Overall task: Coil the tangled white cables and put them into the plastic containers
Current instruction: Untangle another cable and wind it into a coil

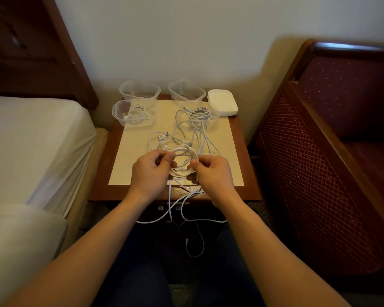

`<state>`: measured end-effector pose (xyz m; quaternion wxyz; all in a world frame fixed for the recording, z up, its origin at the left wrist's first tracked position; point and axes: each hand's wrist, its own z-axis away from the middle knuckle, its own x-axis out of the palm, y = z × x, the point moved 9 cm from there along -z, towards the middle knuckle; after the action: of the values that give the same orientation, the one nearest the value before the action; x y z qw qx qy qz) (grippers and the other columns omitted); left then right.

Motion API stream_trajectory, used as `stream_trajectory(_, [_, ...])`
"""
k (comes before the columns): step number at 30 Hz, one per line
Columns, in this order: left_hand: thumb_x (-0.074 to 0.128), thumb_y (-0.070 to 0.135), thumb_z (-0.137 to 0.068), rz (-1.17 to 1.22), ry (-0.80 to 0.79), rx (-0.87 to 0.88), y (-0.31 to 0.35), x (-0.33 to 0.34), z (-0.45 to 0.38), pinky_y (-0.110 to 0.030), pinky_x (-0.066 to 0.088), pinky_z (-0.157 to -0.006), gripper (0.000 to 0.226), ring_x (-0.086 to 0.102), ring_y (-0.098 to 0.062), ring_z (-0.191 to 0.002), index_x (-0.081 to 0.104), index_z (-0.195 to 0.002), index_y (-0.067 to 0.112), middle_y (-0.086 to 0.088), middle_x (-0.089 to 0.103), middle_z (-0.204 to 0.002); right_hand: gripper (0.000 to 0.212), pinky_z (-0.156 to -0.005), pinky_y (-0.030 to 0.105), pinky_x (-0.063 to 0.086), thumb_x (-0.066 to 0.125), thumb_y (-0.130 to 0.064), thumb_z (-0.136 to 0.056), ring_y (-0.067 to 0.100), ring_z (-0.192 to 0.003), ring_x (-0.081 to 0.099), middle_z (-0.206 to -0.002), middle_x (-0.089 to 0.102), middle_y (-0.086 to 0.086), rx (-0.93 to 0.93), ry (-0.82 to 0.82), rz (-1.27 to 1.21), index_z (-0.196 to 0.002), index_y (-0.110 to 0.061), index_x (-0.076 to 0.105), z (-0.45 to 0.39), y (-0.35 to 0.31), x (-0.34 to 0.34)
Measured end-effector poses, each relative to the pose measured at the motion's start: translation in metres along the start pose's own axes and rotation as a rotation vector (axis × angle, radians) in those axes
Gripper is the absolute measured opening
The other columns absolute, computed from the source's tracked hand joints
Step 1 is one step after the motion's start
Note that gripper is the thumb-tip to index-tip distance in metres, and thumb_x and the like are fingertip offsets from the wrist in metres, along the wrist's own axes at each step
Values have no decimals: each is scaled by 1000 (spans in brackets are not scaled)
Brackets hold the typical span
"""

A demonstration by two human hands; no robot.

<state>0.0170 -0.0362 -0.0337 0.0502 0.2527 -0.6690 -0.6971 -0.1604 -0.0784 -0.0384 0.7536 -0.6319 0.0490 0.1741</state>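
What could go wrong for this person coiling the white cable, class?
The coil held between the left hand and right hand may drag the tangled cables along. Its loose tail hangs off the table edge and could snag.

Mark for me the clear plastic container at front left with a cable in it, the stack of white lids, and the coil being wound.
Clear plastic container holding a coiled white cable (116, 113): head view, left rim.
Stack of white plastic lids (222, 102): head view, top lid's centre.
White cable coil in both hands (182, 151): head view, upper arc.
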Motion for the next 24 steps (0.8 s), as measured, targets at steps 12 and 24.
stream_trajectory(12, [64,24,-99,127,-92,-50,22,-26,-15,-25,47,-46,23,59,-10,-55,77,-88,8,1,74,-70,9,-63,35,63,65,-11,-97,21,-62,75,-75,75,10,-57,-28,-10,-92,-7,71,-19,-43,2])
stream_trajectory(24, [53,32,-103,556,-238,-431,-14,-22,-70,-32,49,-77,29,63,-14,-76,72,-99,10,-1,72,-81,13,-61,38,61,68,-5,-94,30,-60,72,-74,74,18,-51,-69,-52,-82,-7,72,-73,-74,35])
